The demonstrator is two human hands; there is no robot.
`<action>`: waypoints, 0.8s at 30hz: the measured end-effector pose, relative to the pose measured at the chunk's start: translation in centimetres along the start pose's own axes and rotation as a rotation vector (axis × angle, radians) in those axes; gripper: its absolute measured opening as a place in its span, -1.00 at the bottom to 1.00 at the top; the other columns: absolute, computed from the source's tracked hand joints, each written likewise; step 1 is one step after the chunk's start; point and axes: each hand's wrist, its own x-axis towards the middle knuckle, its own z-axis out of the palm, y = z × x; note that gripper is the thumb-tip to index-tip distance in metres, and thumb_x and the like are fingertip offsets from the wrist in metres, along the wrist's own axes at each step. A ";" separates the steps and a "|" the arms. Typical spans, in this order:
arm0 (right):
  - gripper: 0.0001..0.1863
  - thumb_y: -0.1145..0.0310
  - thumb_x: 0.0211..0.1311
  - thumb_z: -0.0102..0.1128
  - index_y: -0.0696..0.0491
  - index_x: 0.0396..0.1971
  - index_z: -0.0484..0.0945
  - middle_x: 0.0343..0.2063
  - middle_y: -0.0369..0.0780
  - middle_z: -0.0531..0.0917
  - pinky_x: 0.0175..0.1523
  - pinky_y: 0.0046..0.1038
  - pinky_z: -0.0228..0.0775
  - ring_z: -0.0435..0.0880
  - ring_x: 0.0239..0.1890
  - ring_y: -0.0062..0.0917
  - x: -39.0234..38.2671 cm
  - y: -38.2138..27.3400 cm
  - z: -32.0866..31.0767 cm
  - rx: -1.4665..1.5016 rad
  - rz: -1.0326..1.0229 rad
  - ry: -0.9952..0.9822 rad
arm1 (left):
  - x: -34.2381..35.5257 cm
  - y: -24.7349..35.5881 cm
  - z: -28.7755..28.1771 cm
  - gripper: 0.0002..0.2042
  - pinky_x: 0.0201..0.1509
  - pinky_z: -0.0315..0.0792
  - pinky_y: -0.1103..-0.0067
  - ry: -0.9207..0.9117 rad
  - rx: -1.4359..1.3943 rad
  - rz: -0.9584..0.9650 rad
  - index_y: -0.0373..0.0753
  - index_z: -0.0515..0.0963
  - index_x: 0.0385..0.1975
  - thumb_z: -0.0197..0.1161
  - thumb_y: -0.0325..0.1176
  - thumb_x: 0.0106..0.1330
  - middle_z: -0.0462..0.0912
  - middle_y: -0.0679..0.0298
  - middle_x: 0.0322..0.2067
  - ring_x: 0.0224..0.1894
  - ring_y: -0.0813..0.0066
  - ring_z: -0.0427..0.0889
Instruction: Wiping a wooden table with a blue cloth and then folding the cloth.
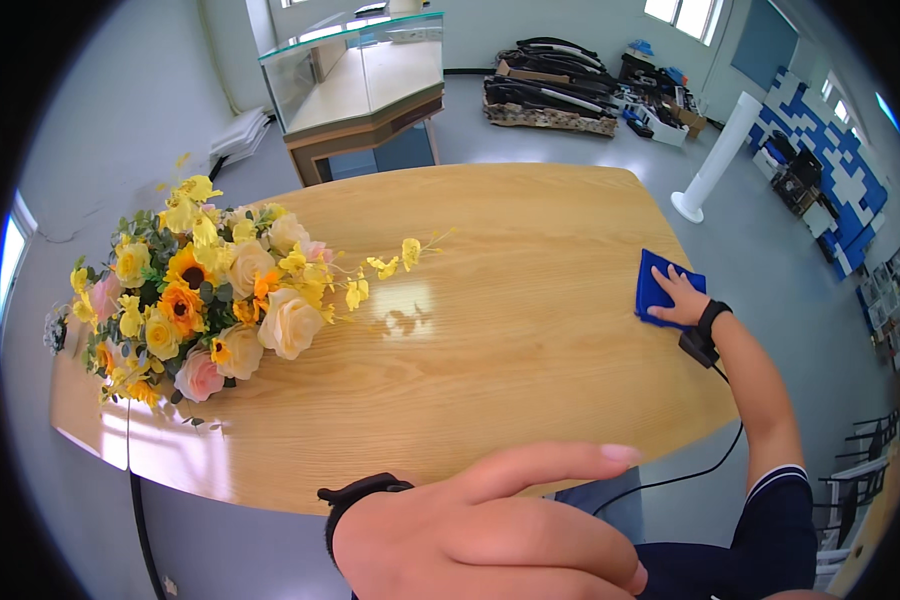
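At the far left of the long, rounded light-wood counter (pixel 490 340) lies a big bouquet of artificial flowers (pixel 205 290) in yellow, orange, cream and pink, with green leaves. Its thin yellow sprigs reach right across the glossy top, and nothing of mine touches it.

Near me, at the lower edge of the view, my left hand (pixel 480 535) hangs close under the camera, just off the near edge of the counter. A black wristband (pixel 355 497) circles the wrist. The fingers lie long and loose, pointing right, and the grip is released with nothing in it.

Further right, my right arm in a dark sleeve with a white-striped cuff (pixel 778 480) stretches out to the right end of the counter. A black band (pixel 711 317) sits on that wrist, with a small black unit and a thin black cable (pixel 685 468) trailing back toward me. My right hand (pixel 682 298) lies flat, fingers spread, pressing on a small blue cloth (pixel 658 287) that rests on the counter just by its right edge. The grip is not clenched; the palm bears on the cloth.

Beyond the counter, on the grey floor, stand a glass display case (pixel 365 75) at the far middle and a white column (pixel 715 160) to the far right.
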 end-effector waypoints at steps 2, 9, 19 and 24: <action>0.04 -0.21 -0.01 0.23 -0.21 0.38 -0.15 0.34 0.13 -0.11 0.35 -0.06 -0.08 -0.10 0.33 0.20 -3.2 -0.4 1.0 -0.022 -0.104 0.021 | 0.0 0.2 -1.1 -0.74 0.05 0.37 0.04 -0.129 0.018 0.010 -0.15 0.32 -0.67 0.08 -0.35 0.29 0.57 0.35 -0.54 -0.46 0.42 0.56; 0.07 -0.19 -0.14 0.33 -0.18 0.36 -0.04 0.35 0.06 -0.11 0.20 0.24 0.01 -0.13 0.36 0.12 -14.3 -8.3 2.2 -0.103 -0.355 -0.078 | 0.4 0.4 -1.6 -0.72 0.07 0.35 0.02 -0.183 0.006 0.031 -0.16 0.30 -0.69 0.08 -0.34 0.29 0.57 0.34 -0.54 -0.43 0.42 0.57; 0.02 -0.14 -0.16 0.35 -0.21 0.33 0.04 0.35 0.02 -0.07 0.14 0.32 0.04 -0.08 0.35 0.10 -13.0 -22.0 0.5 -0.152 -0.700 -0.100 | 0.7 0.1 -3.4 -0.80 0.05 0.37 0.08 -0.334 -0.065 0.054 -0.19 0.36 -0.59 0.11 -0.33 0.27 0.56 0.29 -0.49 -0.41 0.36 0.57; 0.05 -0.15 -0.18 0.36 -0.20 0.34 0.01 0.36 0.01 -0.12 0.13 0.38 0.00 -0.11 0.35 0.08 -9.3 -28.9 0.3 -0.199 -0.849 -0.081 | 1.1 1.7 -1.0 -0.77 0.04 0.36 0.03 -0.058 0.008 -0.233 -0.18 0.32 -0.64 0.10 -0.37 0.27 0.56 0.30 -0.52 -0.43 0.38 0.56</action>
